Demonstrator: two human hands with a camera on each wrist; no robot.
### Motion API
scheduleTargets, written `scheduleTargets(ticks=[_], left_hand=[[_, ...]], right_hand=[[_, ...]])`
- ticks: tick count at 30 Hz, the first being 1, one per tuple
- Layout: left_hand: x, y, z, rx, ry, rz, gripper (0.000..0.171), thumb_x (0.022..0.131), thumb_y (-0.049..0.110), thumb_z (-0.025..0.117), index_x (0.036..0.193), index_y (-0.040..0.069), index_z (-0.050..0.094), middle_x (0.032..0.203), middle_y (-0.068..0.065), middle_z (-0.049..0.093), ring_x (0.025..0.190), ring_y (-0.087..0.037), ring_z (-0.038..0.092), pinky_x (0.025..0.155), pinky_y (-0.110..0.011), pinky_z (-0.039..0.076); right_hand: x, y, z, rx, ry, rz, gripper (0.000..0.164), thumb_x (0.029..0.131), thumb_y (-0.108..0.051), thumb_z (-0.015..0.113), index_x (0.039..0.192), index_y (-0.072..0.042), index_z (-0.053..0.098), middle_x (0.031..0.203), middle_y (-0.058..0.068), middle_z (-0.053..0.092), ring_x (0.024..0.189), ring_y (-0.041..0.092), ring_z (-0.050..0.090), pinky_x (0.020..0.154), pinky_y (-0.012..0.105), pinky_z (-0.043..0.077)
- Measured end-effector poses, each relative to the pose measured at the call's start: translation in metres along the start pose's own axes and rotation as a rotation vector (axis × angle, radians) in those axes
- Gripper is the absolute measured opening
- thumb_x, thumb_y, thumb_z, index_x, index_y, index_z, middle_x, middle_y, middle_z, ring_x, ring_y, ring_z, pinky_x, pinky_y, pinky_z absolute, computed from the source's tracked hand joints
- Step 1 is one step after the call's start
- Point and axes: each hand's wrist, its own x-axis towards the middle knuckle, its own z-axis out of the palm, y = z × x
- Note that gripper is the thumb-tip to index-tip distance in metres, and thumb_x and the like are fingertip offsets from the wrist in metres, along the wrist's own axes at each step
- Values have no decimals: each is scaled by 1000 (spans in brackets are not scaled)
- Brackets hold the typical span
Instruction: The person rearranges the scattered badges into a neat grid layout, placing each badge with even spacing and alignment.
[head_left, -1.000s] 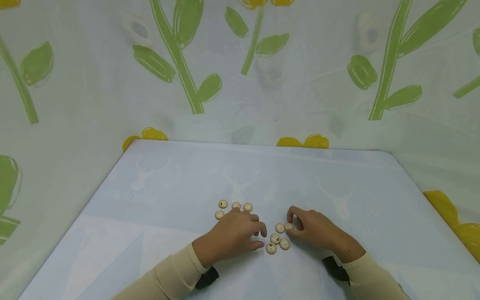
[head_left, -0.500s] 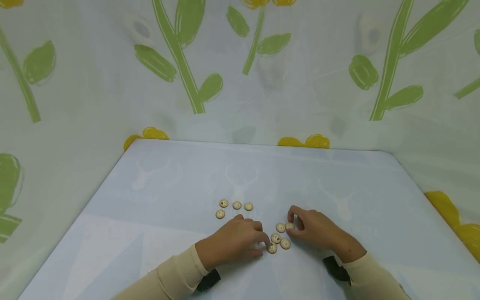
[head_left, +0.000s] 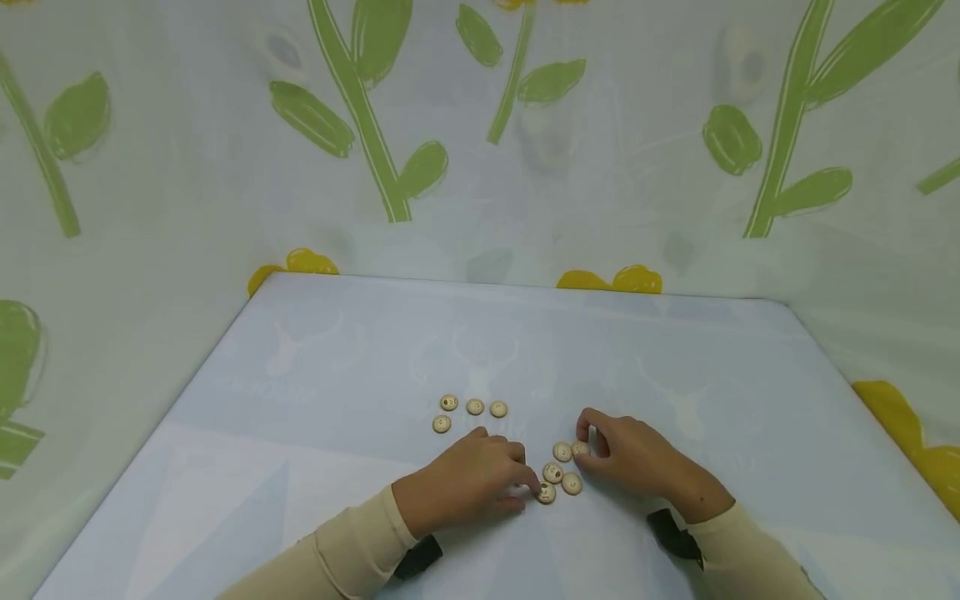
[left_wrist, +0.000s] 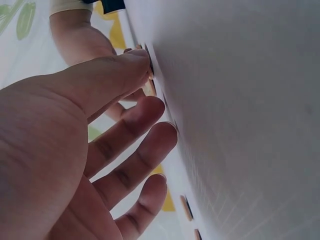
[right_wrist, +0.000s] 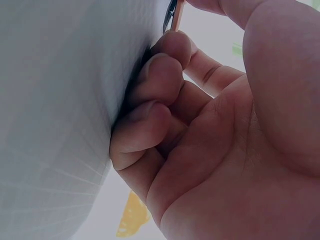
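Observation:
Several small round wooden discs with drawn faces lie on the table in two groups. My left hand (head_left: 476,479) reaches in from the left, its index fingertip on the edge of the nearest disc (head_left: 546,493); the thumb stays apart from that disc. In the left wrist view the other fingers (left_wrist: 150,145) are loosely bent and hold nothing. My right hand (head_left: 637,458) pinches another disc (head_left: 580,449) between thumb and index finger. The right wrist view shows this disc (right_wrist: 176,17) edge-on at the top, with the remaining fingers (right_wrist: 145,125) curled against the table.
Between the hands lie more discs: one (head_left: 562,452) beside the pinched one, another (head_left: 552,472) by the left fingertip, and a third (head_left: 572,483). A second group, including this disc (head_left: 475,407), lies beyond my left hand. A patterned cloth (head_left: 480,150) hangs behind the table (head_left: 337,400).
My left hand has moved a little nearer and to the right, its index finger coming down onto the nearest disc. The right hand keeps its pinch in the same place.

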Motion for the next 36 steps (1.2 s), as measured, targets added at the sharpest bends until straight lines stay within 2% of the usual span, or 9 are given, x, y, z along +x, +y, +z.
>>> scheduleTargets(ticks=[7,17,27,36], left_hand=[[-1,2,0,4,-16,7,24,86,37,77,110,38,74,94,15,68,80,-1,61,68,-18,35],[-3,2,-2,3,-4,30,19,89,36,75,108,37,75,98,14,70,82,-2,62,69,-19,37],[-2,3,0,16,-8,20,19,89,37,75,108,37,73,94,15,67,80,-2,60,70,-20,38],[-4,5,-3,22,12,54,24,89,37,75,112,40,72,97,14,67,82,-2,60,71,-20,38]], right_hand=[[1,1,1,9,-12,-19,21,88,-28,75,97,-21,57,64,-6,46,55,6,42,51,23,34],[1,2,2,2,9,-56,20,88,-28,74,97,-21,57,64,-7,46,54,4,41,51,23,34],[2,0,2,-15,12,-23,21,87,-27,75,97,-22,57,64,-7,46,55,6,42,51,23,34],[2,2,4,-31,27,-26,21,87,-28,75,97,-22,57,64,-8,47,55,5,42,51,23,34]])
